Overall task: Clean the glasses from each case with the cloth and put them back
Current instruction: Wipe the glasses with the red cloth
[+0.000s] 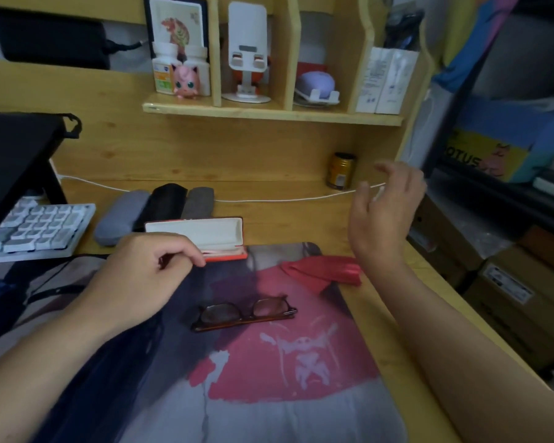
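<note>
Dark-framed glasses (245,312) lie folded on the printed desk mat (269,378). Behind them a red case (205,233) stands open, its cream lining showing. A red cloth (323,272) lies crumpled at the mat's right edge. My left hand (141,276) rests on the mat in front of the open case, fingers loosely curled and holding nothing. Raised in the air above the cloth is my right hand (387,212), with relaxed fingers spread and nothing in it. Three closed cases, grey (119,217), black (165,203) and dark grey (199,201), lie side by side behind the red one.
A keyboard (36,228) and a black stand (16,161) sit at the left. A white cable (285,198) runs along the desk's back. A small brown jar (341,171) stands near my right hand. Shelves above hold bottles and small items. Boxes (509,282) are stacked right of the desk.
</note>
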The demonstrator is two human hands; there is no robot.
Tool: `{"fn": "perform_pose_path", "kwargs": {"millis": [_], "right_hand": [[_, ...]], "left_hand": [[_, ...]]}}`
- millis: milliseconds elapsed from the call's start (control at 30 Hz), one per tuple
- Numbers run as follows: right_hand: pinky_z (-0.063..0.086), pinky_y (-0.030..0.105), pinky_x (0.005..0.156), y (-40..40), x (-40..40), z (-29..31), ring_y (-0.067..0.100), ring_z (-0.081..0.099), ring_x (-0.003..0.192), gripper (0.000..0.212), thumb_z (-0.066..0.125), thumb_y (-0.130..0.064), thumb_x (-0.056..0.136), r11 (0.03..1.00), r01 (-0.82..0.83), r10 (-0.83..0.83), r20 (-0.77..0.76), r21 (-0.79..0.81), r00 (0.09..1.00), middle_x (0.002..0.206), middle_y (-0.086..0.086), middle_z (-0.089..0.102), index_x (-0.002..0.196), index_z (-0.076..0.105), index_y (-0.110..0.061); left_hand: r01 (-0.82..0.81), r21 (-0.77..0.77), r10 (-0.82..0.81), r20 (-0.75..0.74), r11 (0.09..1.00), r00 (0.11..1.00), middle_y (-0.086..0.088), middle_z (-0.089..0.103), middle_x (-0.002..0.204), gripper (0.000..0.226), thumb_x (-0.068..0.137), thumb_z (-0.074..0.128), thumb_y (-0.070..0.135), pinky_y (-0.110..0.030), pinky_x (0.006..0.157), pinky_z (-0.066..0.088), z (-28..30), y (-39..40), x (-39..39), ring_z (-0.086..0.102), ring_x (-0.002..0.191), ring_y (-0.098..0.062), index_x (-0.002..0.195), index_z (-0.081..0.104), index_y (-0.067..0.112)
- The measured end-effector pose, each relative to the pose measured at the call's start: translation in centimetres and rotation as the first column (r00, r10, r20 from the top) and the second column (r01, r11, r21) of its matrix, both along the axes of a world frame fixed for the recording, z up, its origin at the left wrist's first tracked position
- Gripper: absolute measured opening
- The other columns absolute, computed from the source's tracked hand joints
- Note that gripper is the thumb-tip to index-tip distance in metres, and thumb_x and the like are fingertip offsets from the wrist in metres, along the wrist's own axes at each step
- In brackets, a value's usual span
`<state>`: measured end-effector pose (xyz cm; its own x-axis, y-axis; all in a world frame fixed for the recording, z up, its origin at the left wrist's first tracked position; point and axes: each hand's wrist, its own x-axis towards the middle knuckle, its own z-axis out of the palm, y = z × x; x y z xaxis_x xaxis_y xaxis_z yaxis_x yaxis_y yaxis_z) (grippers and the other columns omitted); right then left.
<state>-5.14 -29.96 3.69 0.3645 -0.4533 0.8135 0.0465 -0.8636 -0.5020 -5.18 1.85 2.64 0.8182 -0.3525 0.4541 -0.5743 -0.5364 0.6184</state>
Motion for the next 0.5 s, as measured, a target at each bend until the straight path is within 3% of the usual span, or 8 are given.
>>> {"fn": "perform_pose_path", "kwargs": {"millis": [67, 133, 233, 300, 333, 400, 467, 500], "right_hand": [[0.027, 0.033, 0.114, -1.4, 0.6, -1.1, 0.021, 0.032, 0.139, 0.055, 0.057, -0.034, 0.097, 0.974, -0.015, 0.045, -0.128, 0.227, 0.991, 0.149, 0.006, 0.039, 0.146, 0.039, -0.016], [0.035, 0.038, 0.11, -2.1, 1.3, -2.2, 0.021, 0.038, 0.137, 0.058, 0.052, -0.039, 0.1, 0.894, -0.083, 0.196, -0.219, 0.44, 0.956, 0.145, 0.003, 0.044, 0.151, 0.033, -0.017], [0.046, 0.037, 0.074, -2.0, 1.7, -2.6, 0.026, 0.061, 0.101, 0.025, 0.041, -0.035, 0.105, 0.834, -0.117, 0.274, -0.221, 0.539, 0.936, 0.109, 0.005, 0.061, 0.121, 0.05, -0.018], [0.049, 0.045, 0.068, -1.6, 1.2, -1.7, 0.024, 0.061, 0.085, 0.016, 0.04, -0.038, 0.105, 0.828, -0.215, 0.335, -0.149, 0.518, 0.93, 0.098, 0.006, 0.061, 0.107, 0.049, -0.026], [0.05, 0.047, 0.065, -1.2, 0.7, -1.0, 0.021, 0.058, 0.079, 0.014, 0.039, -0.04, 0.105, 0.803, -0.314, 0.413, -0.093, 0.507, 0.906, 0.093, 0.003, 0.06, 0.106, 0.049, -0.031], [0.048, 0.038, 0.056, 0.7, -0.8, 0.5, 0.018, 0.053, 0.071, 0.011, 0.04, -0.037, 0.106, 0.685, -0.523, 0.604, 0.005, 0.506, 0.797, 0.085, 0.003, 0.055, 0.111, 0.049, -0.035], [0.044, 0.031, 0.051, 3.1, -2.3, 1.4, 0.022, 0.049, 0.065, 0.01, 0.043, -0.024, 0.107, 0.559, -0.639, 0.735, 0.04, 0.529, 0.677, 0.078, 0.009, 0.051, 0.112, 0.051, -0.021], [0.042, 0.03, 0.049, 4.1, -2.8, 1.5, 0.022, 0.046, 0.06, 0.008, 0.046, -0.018, 0.106, 0.527, -0.657, 0.777, 0.009, 0.539, 0.63, 0.074, 0.011, 0.047, 0.107, 0.05, -0.011]], "left_hand": [[0.001, -0.029, 0.0, 0.011, 1.0, 1.0, 0.015, 0.068, 0.066, 0.042, 0.088, 0.061, -0.002, -0.018, 0.048, 0.034, -0.4, -0.3, 0.0, 0.058, 0.056, -0.016, 0.076, 0.076, 0.035], [-0.011, 0.012, 0.01, 0.028, 1.0, 1.0, 0.019, 0.071, 0.072, 0.041, 0.089, 0.063, 0.0, -0.017, 0.052, 0.041, -0.9, -0.8, 0.1, 0.062, 0.06, -0.012, 0.078, 0.076, 0.037], [-0.014, 0.036, 0.013, 0.038, 0.999, 0.999, 0.03, 0.07, 0.082, 0.034, 0.089, 0.063, 0.003, -0.007, 0.058, 0.04, -1.3, -1.5, 0.0, 0.063, 0.07, 0.004, 0.084, 0.079, 0.033], [-0.014, 0.071, 0.013, 0.021, 0.997, 1.0, 0.028, 0.07, 0.084, 0.028, 0.091, 0.062, 0.011, -0.012, 0.063, 0.044, -0.8, -1.4, 0.0, 0.064, 0.077, 0.002, 0.082, 0.078, 0.032], [0.021, 0.126, -0.017, -0.034, 0.992, 0.999, 0.022, 0.071, 0.083, 0.023, 0.091, 0.063, 0.018, -0.019, 0.067, 0.047, -0.5, -1.0, 0.1, 0.064, 0.078, -0.002, 0.079, 0.076, 0.032], [0.189, 0.28, -0.108, -0.279, 0.941, 0.954, 0.013, 0.068, 0.076, 0.015, 0.088, 0.069, 0.039, -0.032, 0.07, 0.047, 0.4, 0.6, 0.4, 0.061, 0.071, -0.006, 0.078, 0.069, 0.029], [0.357, 0.446, -0.096, -0.51, 0.82, 0.855, 0.015, 0.064, 0.075, 0.032, 0.073, 0.075, 0.065, -0.035, 0.068, 0.048, 1.0, 2.2, 0.4, 0.054, 0.065, -0.003, 0.084, 0.063, 0.037], [0.4, 0.503, -0.066, -0.557, 0.767, 0.828, 0.018, 0.063, 0.075, 0.039, 0.065, 0.076, 0.072, -0.033, 0.067, 0.048, 1.1, 2.6, 0.3, 0.052, 0.064, -0.002, 0.087, 0.061, 0.043]]}}
